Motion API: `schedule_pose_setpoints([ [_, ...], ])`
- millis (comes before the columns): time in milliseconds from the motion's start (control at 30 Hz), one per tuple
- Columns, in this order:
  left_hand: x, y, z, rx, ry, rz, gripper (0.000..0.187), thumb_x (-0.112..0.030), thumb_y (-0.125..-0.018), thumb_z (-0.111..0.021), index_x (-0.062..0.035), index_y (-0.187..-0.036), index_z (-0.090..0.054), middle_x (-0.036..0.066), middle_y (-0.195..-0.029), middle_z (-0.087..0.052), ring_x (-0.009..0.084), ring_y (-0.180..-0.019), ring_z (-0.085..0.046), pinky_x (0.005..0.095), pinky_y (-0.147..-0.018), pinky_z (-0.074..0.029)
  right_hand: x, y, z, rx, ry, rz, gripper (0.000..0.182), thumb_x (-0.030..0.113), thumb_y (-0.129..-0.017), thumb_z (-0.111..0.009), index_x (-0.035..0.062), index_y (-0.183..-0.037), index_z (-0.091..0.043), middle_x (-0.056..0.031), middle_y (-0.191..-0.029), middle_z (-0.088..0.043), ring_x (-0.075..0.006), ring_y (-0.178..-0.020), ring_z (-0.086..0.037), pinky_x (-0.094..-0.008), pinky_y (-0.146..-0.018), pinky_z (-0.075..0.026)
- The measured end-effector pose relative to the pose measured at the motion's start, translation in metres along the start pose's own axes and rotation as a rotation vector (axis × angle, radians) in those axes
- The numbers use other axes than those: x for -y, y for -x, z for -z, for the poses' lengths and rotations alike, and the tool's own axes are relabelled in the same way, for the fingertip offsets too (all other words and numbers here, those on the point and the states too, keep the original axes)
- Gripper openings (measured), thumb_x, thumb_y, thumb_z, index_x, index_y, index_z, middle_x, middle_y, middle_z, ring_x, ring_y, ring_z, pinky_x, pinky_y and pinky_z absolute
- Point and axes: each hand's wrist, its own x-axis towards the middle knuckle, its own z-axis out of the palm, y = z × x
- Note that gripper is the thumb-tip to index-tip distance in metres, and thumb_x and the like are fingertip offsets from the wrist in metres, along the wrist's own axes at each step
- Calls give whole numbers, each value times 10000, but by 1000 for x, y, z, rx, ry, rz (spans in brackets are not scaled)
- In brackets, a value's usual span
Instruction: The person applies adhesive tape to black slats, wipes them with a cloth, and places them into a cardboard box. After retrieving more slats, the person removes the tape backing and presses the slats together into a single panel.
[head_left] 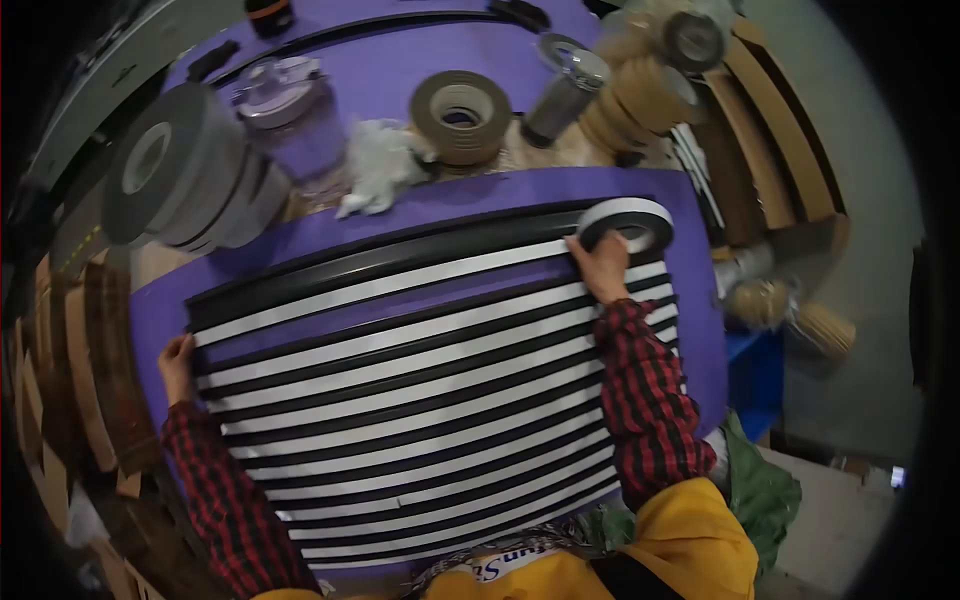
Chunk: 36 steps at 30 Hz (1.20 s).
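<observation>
Long black strips (380, 262) lie side by side on a purple mat (705, 340), most faced with white tape. One length of white tape (390, 288) runs across the upper strips, from the left edge to a white-rimmed tape roll (652, 212) at the upper right. My right hand (603, 268) grips this roll, fingers at its near side and opening. At the left end of the tape, my left hand (177, 365) is closed in a pinch on the tape end; its fingertips are partly hidden.
Behind the strips stand large grey tape rolls (165, 165), a lidded clear jug (290, 105), crumpled white tissue (382, 165), a brown tape roll (460, 117) and a clear cylinder (565, 98). Cardboard (785, 130) lines the right, with more cardboard (90, 370) at left.
</observation>
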Motion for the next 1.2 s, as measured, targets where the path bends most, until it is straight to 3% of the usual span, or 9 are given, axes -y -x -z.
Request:
schedule_pose_setpoints([
  [433,-50,28,-17,-174,-311,-30,237,-187,-781,-633,33,-859,-597,68,-760,-602,143,-686,-540,257,-675,-422,13,0,4,151,145,24,431,364,-685,-662,-39,-807,-573,-143,-853,-554,-268,-884,-502,-345,-830,-344],
  [500,-70,43,-35,-636,-690,-102,290,-202,-780,-627,45,-925,-580,134,-851,-607,209,-739,-562,300,-711,-440,13,1,2,83,143,45,438,367,-676,-668,-41,-806,-575,-148,-858,-548,-278,-874,-502,-347,-835,-341],
  [600,-160,102,-172,-282,-252,-421,231,-153,-792,-597,11,-953,-573,131,-934,-574,236,-843,-555,320,-746,-432,17,6,10,62,90,56,486,353,-655,-698,-59,-873,-560,-164,-882,-535,-302,-894,-499,-361,-848,-355],
  [700,-264,192,-318,253,-101,-899,137,-54,-756,-559,-28,-891,-562,133,-846,-555,304,-802,-529,369,-701,-414,15,6,15,22,-1120,-267,505,257,-707,-715,-38,-1038,-472,-114,-965,-548,-209,-935,-517,-294,-807,-408],
  [800,-304,227,-417,280,-87,-1045,167,-73,-765,-551,-51,-930,-561,99,-896,-547,270,-846,-516,367,-736,-393,-4,-10,45,-211,-1812,-444,306,147,-785,-640,-4,-1004,-489,-84,-938,-561,-147,-863,-535,-262,-779,-407],
  [867,-310,234,-431,226,-231,-1066,195,-78,-770,-546,-59,-963,-558,83,-930,-538,254,-872,-507,362,-758,-383,-48,-28,73,-279,-1894,-543,252,105,-789,-619,4,-986,-498,-75,-899,-568,-143,-853,-538,-258,-758,-409],
  [967,-311,239,-436,236,-453,-1059,278,-102,-786,-538,-86,-1064,-540,44,-998,-508,217,-937,-477,352,-816,-352,-150,-55,76,-380,-1569,-529,228,96,-752,-632,6,-928,-518,-79,-810,-587,-171,-751,-564,-275,-720,-434],
  [1067,-319,241,-435,265,-491,-1040,278,-135,-799,-538,-95,-1074,-550,54,-988,-506,225,-943,-476,359,-840,-337,-203,-59,73,-169,-587,-376,424,218,-629,-724,-39,-896,-519,-168,-790,-585,-303,-767,-571,-351,-694,-443],
  [1200,-319,242,-437,311,-518,-1009,301,-123,-804,-532,-111,-1105,-546,66,-1005,-503,242,-957,-468,365,-857,-326,-233,-65,35,-125,-297,-168,475,301,-633,-702,-53,-883,-507,-199,-813,-553,-359,-792,-526,-429,-751,-394],
])
